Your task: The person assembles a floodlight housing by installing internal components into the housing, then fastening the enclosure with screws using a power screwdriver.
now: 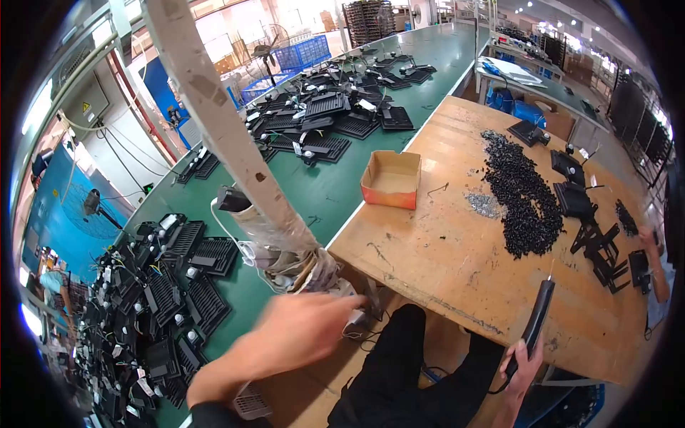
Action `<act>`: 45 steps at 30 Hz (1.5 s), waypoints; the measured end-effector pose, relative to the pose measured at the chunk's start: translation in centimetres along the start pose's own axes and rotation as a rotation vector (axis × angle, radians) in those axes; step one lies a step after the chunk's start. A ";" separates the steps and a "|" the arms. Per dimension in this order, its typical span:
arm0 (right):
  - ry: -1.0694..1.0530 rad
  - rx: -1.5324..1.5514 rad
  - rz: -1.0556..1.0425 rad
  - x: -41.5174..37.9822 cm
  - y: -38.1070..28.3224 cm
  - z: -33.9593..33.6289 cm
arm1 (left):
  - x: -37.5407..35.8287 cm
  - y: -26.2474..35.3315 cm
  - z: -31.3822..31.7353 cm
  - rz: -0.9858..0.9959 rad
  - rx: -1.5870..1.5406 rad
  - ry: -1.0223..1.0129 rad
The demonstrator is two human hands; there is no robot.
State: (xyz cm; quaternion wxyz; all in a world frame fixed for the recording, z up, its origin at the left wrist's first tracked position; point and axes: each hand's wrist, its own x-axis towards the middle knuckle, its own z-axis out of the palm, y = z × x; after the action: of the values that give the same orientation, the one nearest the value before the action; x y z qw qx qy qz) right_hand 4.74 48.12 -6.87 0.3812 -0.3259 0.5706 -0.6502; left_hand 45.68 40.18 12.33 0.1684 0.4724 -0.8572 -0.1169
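My right hand [521, 364] is wrapped round a black electric screwdriver [536, 314]. Its thin bit points up over the wooden table's front edge, and a dark cord hangs from its lower end. My left hand [307, 327], smeared by motion, is stretched across in front of the plastic-wrapped foot of a white post [285, 260]. Whether its fingers hold anything cannot be made out. On the wooden table [399, 250] lie a large heap of small black parts [528, 207], a patch of small silver screws [484, 205] and an open cardboard box [391, 182].
Black finned lamp housings [328, 107] with wires are piled on the green bench [335, 187], and more [171, 292] lie to the left. Black brackets [599, 250] lie at the table's right. Another person's hand [648, 241] is at the far right edge.
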 end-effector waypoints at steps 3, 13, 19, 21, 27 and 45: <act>0.036 -0.019 -0.030 3.3 -0.2 0.7 | 12.9 -4.4 8.8 0.026 -0.179 0.229; 0.206 -0.128 -0.051 6.8 2.1 -0.9 | 33.5 -41.3 13.7 -1.365 -0.217 1.010; 0.286 -0.133 -0.023 7.2 0.5 0.1 | 35.8 -52.5 13.6 -1.175 -0.472 1.046; 0.288 -0.114 -0.001 7.3 -0.2 0.8 | 35.6 -55.0 12.7 -1.255 -0.569 0.963; 0.274 -0.156 0.007 7.2 -0.4 0.5 | 37.0 -55.5 8.9 -1.288 -0.749 1.166; 0.246 0.214 -0.150 2.3 -2.3 -7.8 | 38.3 -9.3 -9.1 0.216 -0.533 0.603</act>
State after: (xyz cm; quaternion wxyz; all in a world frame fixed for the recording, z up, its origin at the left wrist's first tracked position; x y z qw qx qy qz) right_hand -3.46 50.09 -5.69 0.2915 -0.2430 0.5144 -0.7690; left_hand 37.47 2.36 24.14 0.5395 0.3328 -0.7539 -0.1727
